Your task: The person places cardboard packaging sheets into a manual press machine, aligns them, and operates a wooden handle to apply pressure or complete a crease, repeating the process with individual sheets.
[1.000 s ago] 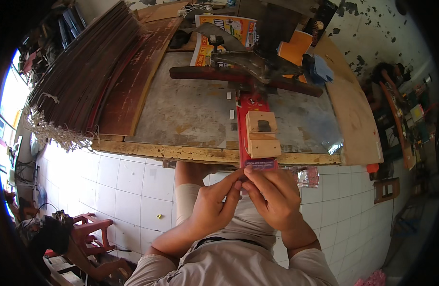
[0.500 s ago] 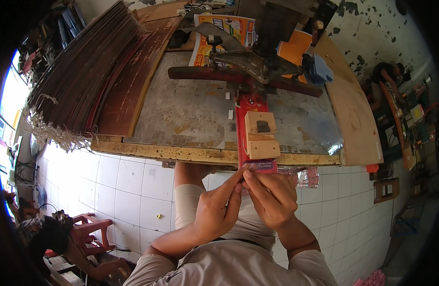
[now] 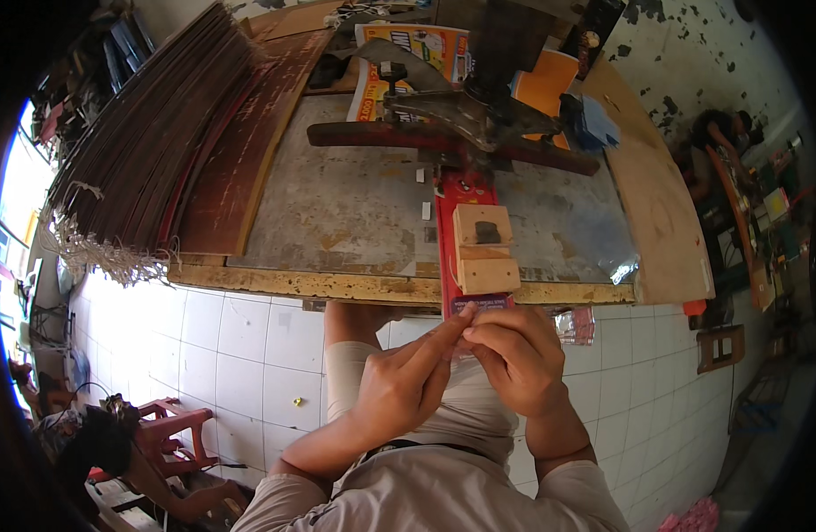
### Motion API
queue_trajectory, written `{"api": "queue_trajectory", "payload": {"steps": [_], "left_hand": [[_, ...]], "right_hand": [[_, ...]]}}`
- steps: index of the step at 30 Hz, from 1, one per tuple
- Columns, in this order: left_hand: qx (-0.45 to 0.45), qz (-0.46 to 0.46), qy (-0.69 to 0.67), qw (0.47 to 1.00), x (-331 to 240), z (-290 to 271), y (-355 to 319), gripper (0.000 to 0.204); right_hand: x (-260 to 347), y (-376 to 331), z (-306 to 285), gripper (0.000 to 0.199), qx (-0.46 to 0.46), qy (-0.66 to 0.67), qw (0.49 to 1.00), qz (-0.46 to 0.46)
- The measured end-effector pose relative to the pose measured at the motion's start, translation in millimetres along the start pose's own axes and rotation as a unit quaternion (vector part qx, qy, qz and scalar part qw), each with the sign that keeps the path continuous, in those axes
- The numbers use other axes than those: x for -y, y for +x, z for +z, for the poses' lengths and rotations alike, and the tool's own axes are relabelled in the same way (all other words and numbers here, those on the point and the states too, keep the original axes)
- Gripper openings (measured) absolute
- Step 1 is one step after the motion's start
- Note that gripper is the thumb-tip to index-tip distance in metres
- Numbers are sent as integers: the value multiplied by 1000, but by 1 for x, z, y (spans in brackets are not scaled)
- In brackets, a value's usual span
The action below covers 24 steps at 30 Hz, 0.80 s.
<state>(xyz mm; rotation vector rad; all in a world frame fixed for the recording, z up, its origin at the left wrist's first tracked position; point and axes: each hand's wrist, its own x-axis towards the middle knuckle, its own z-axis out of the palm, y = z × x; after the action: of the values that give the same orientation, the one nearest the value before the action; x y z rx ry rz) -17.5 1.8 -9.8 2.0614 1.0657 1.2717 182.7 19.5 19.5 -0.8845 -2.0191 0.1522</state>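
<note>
My left hand (image 3: pixel 406 379) and my right hand (image 3: pixel 519 363) meet in front of the bench edge, above my lap. The fingertips of both are pinched close together. Whatever lies between them is small, perhaps clear film, and I cannot make it out. Just beyond my fingers, a red printed strip (image 3: pixel 446 232) lies on the bench and overhangs its front edge with a purple end. Two pale wooden blocks (image 3: pixel 486 271) sit on the strip, the farther one bearing a dark piece. A shiny printed plastic wrapper (image 3: pixel 575 325) hangs out beside my right hand.
A heavy dark metal press (image 3: pixel 479 124) with a long bar stands across the bench (image 3: pixel 328 204). Stacked brown boards (image 3: pixel 160 133) with frayed strings fill the left side. Two small white pieces (image 3: pixel 426 210) lie near the strip. A red stool (image 3: pixel 173 434) and other people are nearby.
Both hands have shifted slightly to the right, and my right-hand fingers have curled more. The view has moved a little; the bench things stay put.
</note>
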Motion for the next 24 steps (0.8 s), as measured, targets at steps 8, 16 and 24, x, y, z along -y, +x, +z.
{"api": "queue_trajectory", "payload": {"steps": [8,16,24], "left_hand": [[38,-92,-151,984,2,-5,-7,44],[-37,-252,-316,914,4,6,-6,21],[-254,-306,-269,877,84,-59,-8,28]], "right_hand": [[-2,2,-2,32,53,-91,993,-57],[-10,-13,0,24,33,-115,984,-130],[-35,-27,-114,14,-180,20,984,1]]}}
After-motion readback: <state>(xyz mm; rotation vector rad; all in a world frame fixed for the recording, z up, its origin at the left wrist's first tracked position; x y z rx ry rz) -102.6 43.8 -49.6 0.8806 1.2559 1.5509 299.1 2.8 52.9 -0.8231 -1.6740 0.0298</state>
